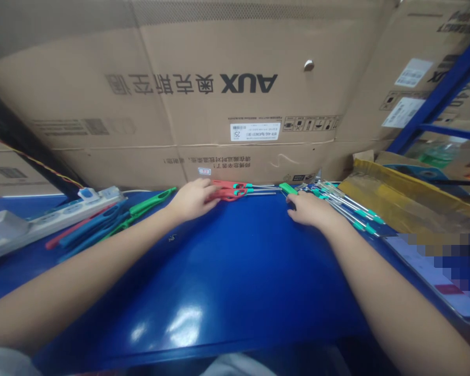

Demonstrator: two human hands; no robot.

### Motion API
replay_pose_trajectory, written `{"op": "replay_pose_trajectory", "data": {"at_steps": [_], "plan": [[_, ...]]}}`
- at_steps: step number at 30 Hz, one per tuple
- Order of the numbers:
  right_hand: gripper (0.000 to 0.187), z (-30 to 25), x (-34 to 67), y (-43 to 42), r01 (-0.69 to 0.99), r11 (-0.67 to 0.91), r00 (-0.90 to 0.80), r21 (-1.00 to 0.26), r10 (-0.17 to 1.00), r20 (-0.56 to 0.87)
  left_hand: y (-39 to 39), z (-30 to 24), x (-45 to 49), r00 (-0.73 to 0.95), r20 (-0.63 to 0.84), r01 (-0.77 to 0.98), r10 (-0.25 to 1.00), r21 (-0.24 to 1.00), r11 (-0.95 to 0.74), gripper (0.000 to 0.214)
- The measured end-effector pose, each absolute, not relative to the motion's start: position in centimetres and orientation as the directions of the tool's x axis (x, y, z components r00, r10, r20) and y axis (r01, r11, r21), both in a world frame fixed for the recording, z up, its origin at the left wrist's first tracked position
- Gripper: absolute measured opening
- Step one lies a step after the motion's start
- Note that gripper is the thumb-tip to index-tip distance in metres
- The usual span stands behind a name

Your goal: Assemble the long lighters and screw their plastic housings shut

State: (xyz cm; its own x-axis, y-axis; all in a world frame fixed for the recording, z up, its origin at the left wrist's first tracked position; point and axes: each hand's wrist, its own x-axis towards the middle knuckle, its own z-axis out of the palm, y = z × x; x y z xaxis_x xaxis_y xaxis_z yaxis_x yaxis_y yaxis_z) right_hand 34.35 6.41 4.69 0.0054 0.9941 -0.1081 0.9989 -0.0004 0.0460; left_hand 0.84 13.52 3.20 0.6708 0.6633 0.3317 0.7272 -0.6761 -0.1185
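My left hand rests at the back of the blue table, its fingers closed over the left end of some red plastic handles. Thin metal rods with teal collars stick out of these handles to the right. My right hand is curled round the near end of a small green plastic piece; its fingertips are partly hidden. Just behind and to the right of that hand lies a loose pile of metal rods with teal ends.
Blue and green plastic handles lie at left beside a white power strip. A large cardboard box walls off the back of the blue table. On the right are a yellow-taped bag and a blue metal frame.
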Motion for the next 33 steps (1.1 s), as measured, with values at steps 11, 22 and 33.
{"op": "replay_pose_trajectory", "data": {"at_steps": [11,22,33], "plan": [[0.027,4.1,32.2,5.9,0.941,0.337,-0.337,-0.039,0.941,0.013,9.7,3.4,-6.2,0.387,0.267,0.922,0.883,-0.129,-0.365,0.033],[0.025,2.7,30.5,5.4,0.882,0.442,-0.45,-0.164,0.893,-0.016,12.1,0.6,-11.0,-0.035,0.236,0.991,0.971,-0.114,0.064,0.038],[0.028,4.1,29.7,4.3,0.845,0.515,-0.489,-0.146,0.853,0.18,9.2,3.8,-8.0,0.209,0.384,0.959,0.9,0.099,-0.265,0.019]]}}
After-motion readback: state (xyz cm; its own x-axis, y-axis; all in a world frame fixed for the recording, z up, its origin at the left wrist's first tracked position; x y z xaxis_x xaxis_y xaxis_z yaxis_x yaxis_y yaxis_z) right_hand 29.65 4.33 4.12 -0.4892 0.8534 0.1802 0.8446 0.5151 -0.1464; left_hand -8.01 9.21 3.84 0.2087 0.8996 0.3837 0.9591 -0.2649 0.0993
